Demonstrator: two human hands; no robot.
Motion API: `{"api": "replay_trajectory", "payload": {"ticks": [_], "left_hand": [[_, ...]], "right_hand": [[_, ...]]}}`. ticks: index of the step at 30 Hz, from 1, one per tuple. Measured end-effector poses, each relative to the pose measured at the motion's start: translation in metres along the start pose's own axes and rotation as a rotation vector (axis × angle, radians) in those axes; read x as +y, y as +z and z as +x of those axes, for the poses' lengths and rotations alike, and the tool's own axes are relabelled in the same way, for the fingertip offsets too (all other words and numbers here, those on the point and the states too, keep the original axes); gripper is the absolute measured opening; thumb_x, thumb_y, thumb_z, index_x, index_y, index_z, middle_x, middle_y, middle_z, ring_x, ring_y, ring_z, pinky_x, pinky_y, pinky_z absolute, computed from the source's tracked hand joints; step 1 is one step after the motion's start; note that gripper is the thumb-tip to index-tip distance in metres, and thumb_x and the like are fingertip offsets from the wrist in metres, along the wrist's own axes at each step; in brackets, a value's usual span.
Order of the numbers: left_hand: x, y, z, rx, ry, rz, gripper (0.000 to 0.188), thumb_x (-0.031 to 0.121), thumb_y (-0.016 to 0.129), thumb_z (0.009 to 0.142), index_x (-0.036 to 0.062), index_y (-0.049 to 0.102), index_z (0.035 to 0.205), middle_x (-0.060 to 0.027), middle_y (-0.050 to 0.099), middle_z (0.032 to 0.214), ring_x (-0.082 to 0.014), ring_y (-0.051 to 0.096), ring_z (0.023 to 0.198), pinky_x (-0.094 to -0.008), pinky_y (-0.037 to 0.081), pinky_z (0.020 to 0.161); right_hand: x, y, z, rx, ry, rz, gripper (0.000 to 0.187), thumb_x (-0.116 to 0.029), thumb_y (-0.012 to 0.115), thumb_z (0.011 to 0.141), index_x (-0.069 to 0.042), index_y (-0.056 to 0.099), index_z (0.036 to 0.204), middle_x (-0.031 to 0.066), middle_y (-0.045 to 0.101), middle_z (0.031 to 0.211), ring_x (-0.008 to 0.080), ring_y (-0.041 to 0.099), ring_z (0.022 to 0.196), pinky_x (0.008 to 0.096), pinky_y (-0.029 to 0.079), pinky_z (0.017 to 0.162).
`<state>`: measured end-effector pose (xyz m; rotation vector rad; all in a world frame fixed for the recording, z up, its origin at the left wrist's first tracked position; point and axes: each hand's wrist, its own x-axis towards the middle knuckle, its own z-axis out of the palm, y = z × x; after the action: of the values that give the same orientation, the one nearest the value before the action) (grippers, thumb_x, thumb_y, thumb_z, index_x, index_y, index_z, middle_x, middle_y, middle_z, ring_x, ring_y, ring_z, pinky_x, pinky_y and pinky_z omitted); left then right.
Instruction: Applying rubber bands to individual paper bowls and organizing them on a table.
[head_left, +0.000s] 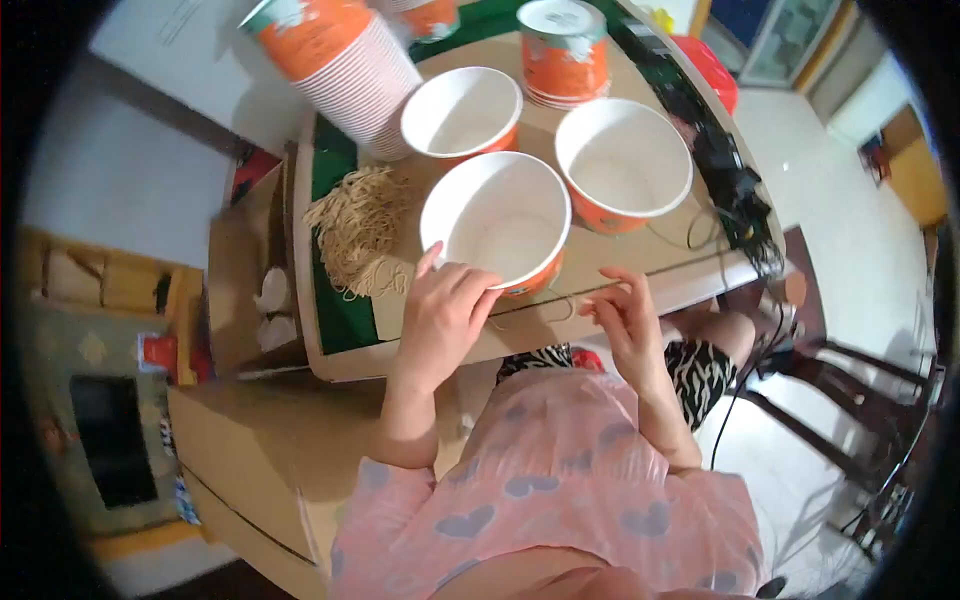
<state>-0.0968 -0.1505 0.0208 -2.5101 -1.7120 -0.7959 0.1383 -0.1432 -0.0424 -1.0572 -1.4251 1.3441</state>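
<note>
L hand [440, 310] grips rim of nearest paper bowl [497, 222] on surface [640, 255]. R hand [625, 318] open, fingers loosely curled, just beside bowl, holding nothing visible.

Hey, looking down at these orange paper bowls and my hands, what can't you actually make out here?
- Head view: the stack of cups is cut off by the top edge.
- The nearest bowl: the left hand covers part of its rim.
- The right hand: whatever its fingertips pinch is too small to tell.
- The pile of strings: blurred.
</note>
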Motion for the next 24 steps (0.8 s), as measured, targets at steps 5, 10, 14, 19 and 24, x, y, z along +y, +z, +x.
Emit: {"api": "replay_trajectory", "payload": {"ticks": [5,10,14,19,24], "left_hand": [[0.025,0.022,0.013,-0.022,-0.070,-0.237,0.013,0.006,0.069,0.079,0.0045,0.063,0.091,-0.0093,0.065,0.086,-0.0294,0.061,0.082,-0.0426,0.047,0.081],[0.032,0.032,0.014,-0.105,-0.153,-0.202,0.023,0.003,0.069,0.078,0.0031,0.061,0.099,-0.0112,0.065,0.091,-0.0320,0.060,0.089,-0.0416,0.046,0.080],[0.030,0.019,0.010,-0.125,-0.183,-0.121,0.041,-0.001,0.070,0.074,0.0050,0.055,0.112,-0.0119,0.063,0.099,-0.0324,0.059,0.092,-0.0415,0.044,0.084],[0.008,0.009,-0.003,-0.235,-0.275,-0.031,0.029,0.002,0.071,0.076,0.0061,0.061,0.104,-0.0100,0.066,0.087,-0.0306,0.062,0.087,-0.0400,0.047,0.081],[0.023,0.010,0.006,-0.160,-0.437,-0.223,0.028,0.003,0.070,0.080,0.0037,0.061,0.106,-0.0122,0.068,0.087,-0.0277,0.066,0.085,-0.0370,0.053,0.074]], "right_hand": [[-0.008,0.006,0.008,-0.049,0.073,0.279,0.027,-0.001,0.053,0.095,0.001,0.044,0.121,0.0135,0.068,0.099,0.0148,0.065,0.087,0.0265,0.053,0.077],[0.013,0.012,0.010,0.010,0.092,0.404,0.015,-0.005,0.057,0.095,-0.001,0.054,0.109,0.0086,0.071,0.094,0.0116,0.065,0.084,0.0237,0.051,0.072],[0.024,0.013,0.008,-0.044,0.129,0.312,0.010,-0.006,0.056,0.095,0.001,0.055,0.103,0.0064,0.066,0.093,0.0098,0.063,0.082,0.0230,0.051,0.071],[0.034,0.015,0.010,-0.011,0.086,0.350,0.009,-0.006,0.055,0.096,-0.002,0.055,0.103,0.0028,0.064,0.087,0.0082,0.061,0.079,0.0224,0.050,0.070],[0.029,0.015,0.018,-0.101,0.098,0.481,0.014,-0.005,0.056,0.095,0.000,0.055,0.108,0.0074,0.067,0.092,0.0103,0.064,0.081,0.0228,0.051,0.070]]}}
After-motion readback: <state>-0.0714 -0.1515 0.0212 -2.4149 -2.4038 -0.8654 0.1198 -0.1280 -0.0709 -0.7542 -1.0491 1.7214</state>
